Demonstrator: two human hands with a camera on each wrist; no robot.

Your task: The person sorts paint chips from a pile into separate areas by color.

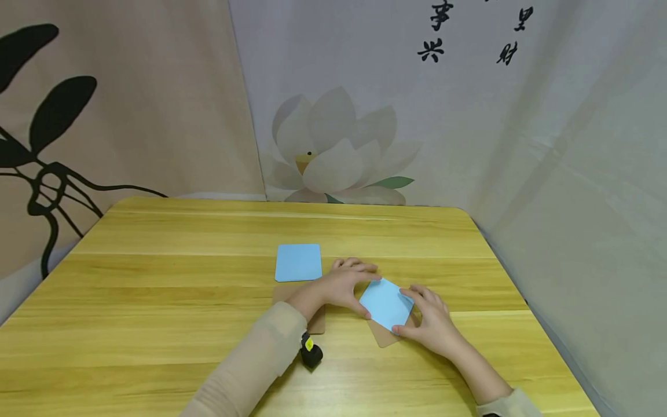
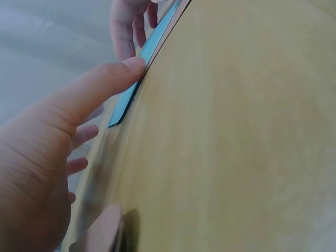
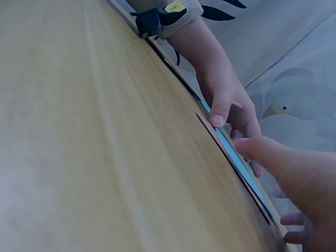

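Note:
A light-blue card [image 1: 387, 304] lies turned at an angle between both hands, low over the table. It overlaps a brown card [image 1: 383, 336], whose near corner shows below it. My left hand [image 1: 350, 286] holds the blue card's left side between thumb and forefinger. The right hand [image 1: 431, 319] holds its right side the same way. In the left wrist view, the left thumb [image 2: 107, 84] presses on the edge of the card. A second blue card [image 1: 298, 262], square with rounded corners, lies flat beyond the left wrist. Under the left forearm, another brown card [image 1: 316, 321] is partly hidden.
The cards are on a wooden table [image 1: 156, 313] with rounded far corners. Printed cloth [image 1: 339, 69] hangs behind its far edge. On the left wrist sits a black device [image 1: 311, 353] with a yellow label, near the tabletop.

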